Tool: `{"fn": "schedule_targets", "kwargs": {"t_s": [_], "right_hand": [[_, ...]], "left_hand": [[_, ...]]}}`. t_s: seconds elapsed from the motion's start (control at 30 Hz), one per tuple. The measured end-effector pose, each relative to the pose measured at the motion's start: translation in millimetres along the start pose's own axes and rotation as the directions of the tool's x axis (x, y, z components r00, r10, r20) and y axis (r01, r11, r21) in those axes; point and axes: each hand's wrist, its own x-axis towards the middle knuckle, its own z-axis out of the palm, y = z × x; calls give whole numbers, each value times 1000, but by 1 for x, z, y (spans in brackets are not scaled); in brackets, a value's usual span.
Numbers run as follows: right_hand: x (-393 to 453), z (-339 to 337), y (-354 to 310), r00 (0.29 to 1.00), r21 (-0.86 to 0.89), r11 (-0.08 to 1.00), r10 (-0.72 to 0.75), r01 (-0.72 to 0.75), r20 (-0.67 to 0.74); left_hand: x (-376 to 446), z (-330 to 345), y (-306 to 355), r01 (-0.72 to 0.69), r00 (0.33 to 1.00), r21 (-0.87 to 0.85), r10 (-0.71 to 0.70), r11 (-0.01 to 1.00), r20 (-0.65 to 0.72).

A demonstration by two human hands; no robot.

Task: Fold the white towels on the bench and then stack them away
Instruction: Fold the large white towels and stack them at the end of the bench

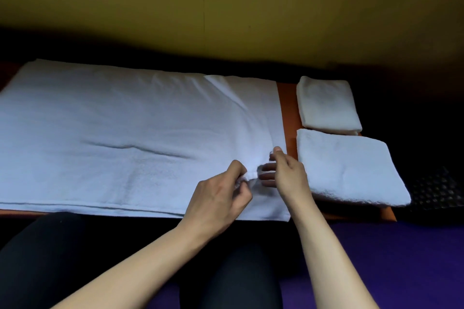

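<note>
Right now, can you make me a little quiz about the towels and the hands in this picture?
1. How many folded towels lie at the right end of the bench?
2. True or false: the big towel is rolled into a ball.
3. Which hand pinches the big towel? A) only the left hand B) only the right hand C) both

Key
1. Two: the far folded towel and the near folded towel, side by side.
2. False: it lies spread flat along the bench.
3. C: each hand has a grip on a raised bit of cloth near its right end.
</note>
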Motion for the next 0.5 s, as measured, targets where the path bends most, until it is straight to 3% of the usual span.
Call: {"fn": "schedule_targets", "kwargs": {"t_s": [0.1, 0.33, 0.5], "right_hand": [[31, 15, -14, 989, 67, 989, 128, -133, 70], [107, 46, -53, 980, 10, 981, 195, -195, -25], [145, 71, -78, 983, -3, 986, 165, -166, -81]], "left_hand": [[-2, -13, -5, 57, 998, -67, -56, 996, 21], [3, -30, -30, 253, 966, -260, -231, 932, 112], [0, -48, -44, 300, 949, -347, -241, 888, 203]]}}
